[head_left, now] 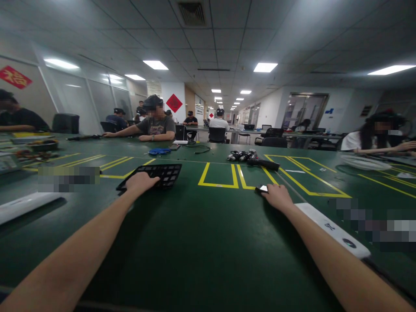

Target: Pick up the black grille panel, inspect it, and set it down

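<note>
My left hand [139, 183] is closed on the near side of a black rectangular tray [169, 177] with a grid of square openings. The thumb lies over the tray's top and the other fingers are mostly hidden. At the right, my right hand [278, 195] pinches a small black block [261, 189] with a bright white face, at or just above the green table [208, 242]. Its exact kind is too small to make out. Just beyond the right wrist lies a long white device [333, 229] with a round dark button or lens.
Yellow tape outlines [218, 186] mark the table. Beyond the right hand lie a bundle of black cables [242, 155] and a black cylinder [264, 164]. Blue cord [159, 151] lies farther back. Another white device [27, 206] is at left. Co-workers sit around the table, one [156, 119] reaching left.
</note>
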The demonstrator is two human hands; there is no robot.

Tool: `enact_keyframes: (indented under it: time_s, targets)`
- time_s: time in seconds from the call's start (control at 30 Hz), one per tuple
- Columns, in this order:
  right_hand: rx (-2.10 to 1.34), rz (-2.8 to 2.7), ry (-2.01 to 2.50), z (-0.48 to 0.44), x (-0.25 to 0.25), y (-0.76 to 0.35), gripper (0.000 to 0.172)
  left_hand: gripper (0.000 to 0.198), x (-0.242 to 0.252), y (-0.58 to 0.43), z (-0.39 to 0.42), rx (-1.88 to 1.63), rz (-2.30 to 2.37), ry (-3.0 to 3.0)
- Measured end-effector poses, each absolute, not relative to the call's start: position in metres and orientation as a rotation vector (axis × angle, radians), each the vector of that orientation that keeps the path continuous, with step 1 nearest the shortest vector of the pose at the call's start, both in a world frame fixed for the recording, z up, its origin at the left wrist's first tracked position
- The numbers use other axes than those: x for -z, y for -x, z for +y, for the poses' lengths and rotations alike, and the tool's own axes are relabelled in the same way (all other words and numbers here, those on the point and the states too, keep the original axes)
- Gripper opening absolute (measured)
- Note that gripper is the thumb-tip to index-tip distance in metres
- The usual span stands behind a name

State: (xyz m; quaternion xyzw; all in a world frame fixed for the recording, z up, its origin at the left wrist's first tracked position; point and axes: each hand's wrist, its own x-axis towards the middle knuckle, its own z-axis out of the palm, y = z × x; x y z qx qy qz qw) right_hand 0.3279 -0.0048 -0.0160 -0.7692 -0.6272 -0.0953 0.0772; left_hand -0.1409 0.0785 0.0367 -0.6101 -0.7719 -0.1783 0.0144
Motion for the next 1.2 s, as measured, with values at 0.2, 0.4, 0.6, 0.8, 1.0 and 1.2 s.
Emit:
enact_keyframes:
  time_s: [0.2, 0.4, 0.6, 0.8, 1.0, 1.2]
  targets:
    - [0.276, -1.801, 2.293, -0.004, 0.017, -0.326, 0.052, 0.05, -0.037, 0.139, 0.079, 0.456, -2.377, 1.869]
    - [0.357, -1.885, 1.958, -0.017, 0.008, -0.291, 0.061, 0.045, -0.023, 0.069, 0.066, 0.706, -1.847, 2.29]
    - [-0.089, -2.289, 1.675, -0.041, 0.02, -0.238, 0.067, 0.05, 0.005, 0.028, 0.057, 0.431, -1.602, 2.701]
    - [-0.16, -2.333, 1.657, -0.046, 0.022, -0.23, 0.063, 0.042, 0.0, 0.024, 0.045, 0.468, -1.479, 2.602]
    - [0.195, -2.163, 1.672, -0.035, 0.008, -0.25, 0.052, 0.05, -0.012, -0.012, -0.021, 0.387, -1.08, 2.983]
    - [0.473, -1.883, 2.052, -0.024, 0.009, -0.302, 0.047, 0.048, -0.019, -0.029, -0.063, 0.157, -0.662, 3.318]
